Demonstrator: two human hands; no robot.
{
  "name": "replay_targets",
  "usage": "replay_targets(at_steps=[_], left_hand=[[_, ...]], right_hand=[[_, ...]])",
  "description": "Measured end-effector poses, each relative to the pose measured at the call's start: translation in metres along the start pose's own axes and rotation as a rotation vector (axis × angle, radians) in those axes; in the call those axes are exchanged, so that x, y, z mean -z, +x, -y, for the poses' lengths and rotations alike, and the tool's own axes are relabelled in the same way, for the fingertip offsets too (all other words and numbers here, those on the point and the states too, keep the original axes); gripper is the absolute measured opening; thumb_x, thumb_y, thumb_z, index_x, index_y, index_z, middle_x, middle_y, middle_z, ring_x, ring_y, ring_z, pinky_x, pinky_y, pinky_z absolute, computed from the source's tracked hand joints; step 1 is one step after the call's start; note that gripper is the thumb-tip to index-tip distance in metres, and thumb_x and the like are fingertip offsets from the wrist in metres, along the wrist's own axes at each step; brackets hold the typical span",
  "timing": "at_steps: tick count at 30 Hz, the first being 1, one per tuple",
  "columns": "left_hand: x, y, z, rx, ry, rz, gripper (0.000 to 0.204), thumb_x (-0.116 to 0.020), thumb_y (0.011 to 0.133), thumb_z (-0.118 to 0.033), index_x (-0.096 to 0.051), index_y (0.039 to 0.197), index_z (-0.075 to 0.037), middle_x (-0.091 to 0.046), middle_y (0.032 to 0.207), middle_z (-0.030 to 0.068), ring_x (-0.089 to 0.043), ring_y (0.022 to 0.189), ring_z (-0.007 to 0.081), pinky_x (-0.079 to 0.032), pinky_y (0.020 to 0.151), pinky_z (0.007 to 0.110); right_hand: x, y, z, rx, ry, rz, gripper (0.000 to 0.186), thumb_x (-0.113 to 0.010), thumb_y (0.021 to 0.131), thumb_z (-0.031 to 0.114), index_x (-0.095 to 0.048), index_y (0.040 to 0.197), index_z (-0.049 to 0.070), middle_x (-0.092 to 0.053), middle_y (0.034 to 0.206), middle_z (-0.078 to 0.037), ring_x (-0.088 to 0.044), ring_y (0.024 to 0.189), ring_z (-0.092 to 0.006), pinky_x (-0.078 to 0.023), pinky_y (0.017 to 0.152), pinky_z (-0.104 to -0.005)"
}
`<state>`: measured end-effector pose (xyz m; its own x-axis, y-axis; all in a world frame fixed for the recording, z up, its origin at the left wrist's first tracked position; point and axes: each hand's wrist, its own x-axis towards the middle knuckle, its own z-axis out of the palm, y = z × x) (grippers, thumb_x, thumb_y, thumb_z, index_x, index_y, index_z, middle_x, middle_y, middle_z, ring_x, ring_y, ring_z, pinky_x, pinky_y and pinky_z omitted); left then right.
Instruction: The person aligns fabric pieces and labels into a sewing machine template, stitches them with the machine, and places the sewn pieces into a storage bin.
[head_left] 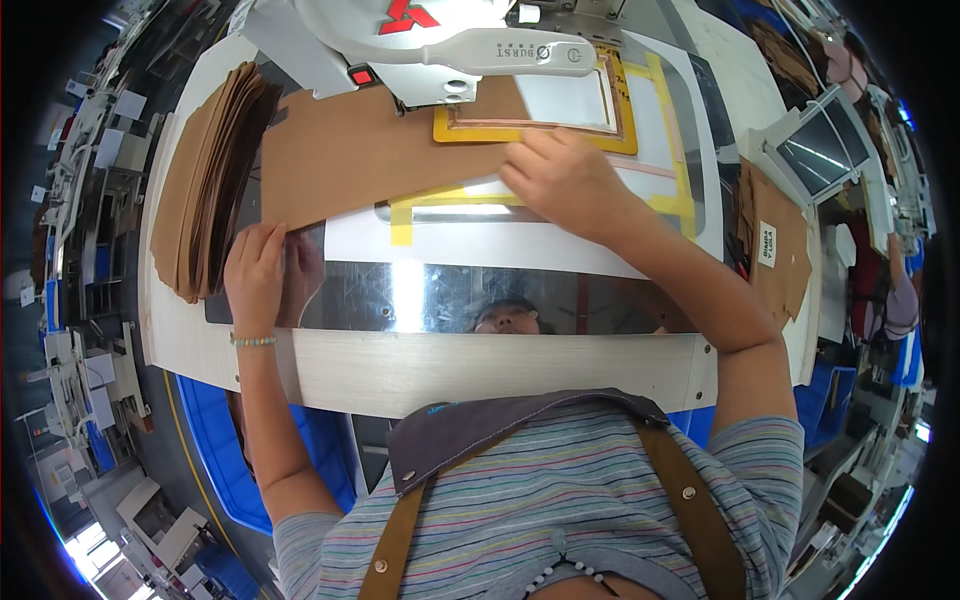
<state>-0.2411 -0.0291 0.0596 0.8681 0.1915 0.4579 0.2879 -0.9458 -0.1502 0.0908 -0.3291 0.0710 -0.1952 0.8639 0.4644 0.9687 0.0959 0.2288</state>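
The brown panel (360,150) is laid partly under the yellow frame (626,115), beneath the white machine head (340,25); positioning is judged under way, no finished result being visible. Its near-left corner is pinched by the left hand (255,270); the right hand (565,185) is curled by the frame, its grip unclear. Brown sheets (195,185) are stacked leftward; the blue bin's (225,470) contents are mostly hidden.

Bright; white glare on shiny plate (450,292); corners black, edges bent.
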Motion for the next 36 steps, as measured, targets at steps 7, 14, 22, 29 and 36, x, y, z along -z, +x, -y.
replay_targets(at_steps=[7,14,22,29,36], left_hand=[[-0.052,0.11,-0.049,-0.402,-0.141,-0.069,0.03,-0.07,0.084,-0.005,-0.076,0.113,-0.001,-0.071,0.106,0.0091,-0.069,0.106,0.0271,-0.058,0.088,0.037],[-0.057,0.139,-0.079,-0.538,-0.178,-0.047,0.032,-0.071,0.085,-0.006,-0.076,0.116,-0.003,-0.068,0.105,0.0076,-0.068,0.104,0.0257,-0.057,0.088,0.038],[-0.047,0.12,-0.077,-0.297,-0.284,-0.023,0.04,-0.069,0.092,-0.002,-0.074,0.131,-0.007,-0.069,0.125,0.012,-0.066,0.119,0.0336,-0.056,0.099,0.043],[-0.047,0.104,-0.082,-0.169,-0.231,0.216,0.052,-0.069,0.102,-0.025,-0.064,0.152,-0.013,-0.05,0.167,0.0073,-0.034,0.16,0.0356,-0.033,0.127,0.051],[-0.052,0.098,-0.077,-0.133,-0.294,0.16,0.052,-0.069,0.102,-0.025,-0.064,0.152,-0.011,-0.054,0.164,0.0087,-0.04,0.156,0.0362,-0.036,0.126,0.05]], right_hand=[[0.048,-0.09,-0.046,-0.158,-0.172,0.234,0.007,-0.071,0.08,0.01,-0.065,0.083,0.009,-0.063,0.093,-0.003,-0.065,0.096,-0.0199,-0.054,0.076,-0.0329],[0.053,-0.134,-0.067,-0.302,-0.302,0.2,0.012,-0.073,0.078,0.006,-0.071,0.089,0.007,-0.065,0.093,-0.003,-0.067,0.098,-0.0197,-0.056,0.072,-0.0302],[0.059,-0.151,-0.033,-0.559,-0.179,0.178,0.042,-0.071,0.099,0.028,-0.071,0.132,0.002,-0.067,0.141,-0.013,-0.058,0.134,-0.0311,-0.049,0.108,-0.0447],[0.049,-0.16,-0.017,-0.759,-0.061,0.327,0.066,-0.047,0.112,0.056,-0.054,0.159,0.01,-0.04,0.173,-0.011,-0.026,0.164,-0.0333,-0.017,0.132,-0.0609],[0.043,-0.16,-0.018,-0.781,0.006,0.316,0.067,-0.048,0.112,0.056,-0.051,0.162,0.012,-0.038,0.174,-0.01,-0.023,0.165,-0.033,-0.016,0.132,-0.0596]])
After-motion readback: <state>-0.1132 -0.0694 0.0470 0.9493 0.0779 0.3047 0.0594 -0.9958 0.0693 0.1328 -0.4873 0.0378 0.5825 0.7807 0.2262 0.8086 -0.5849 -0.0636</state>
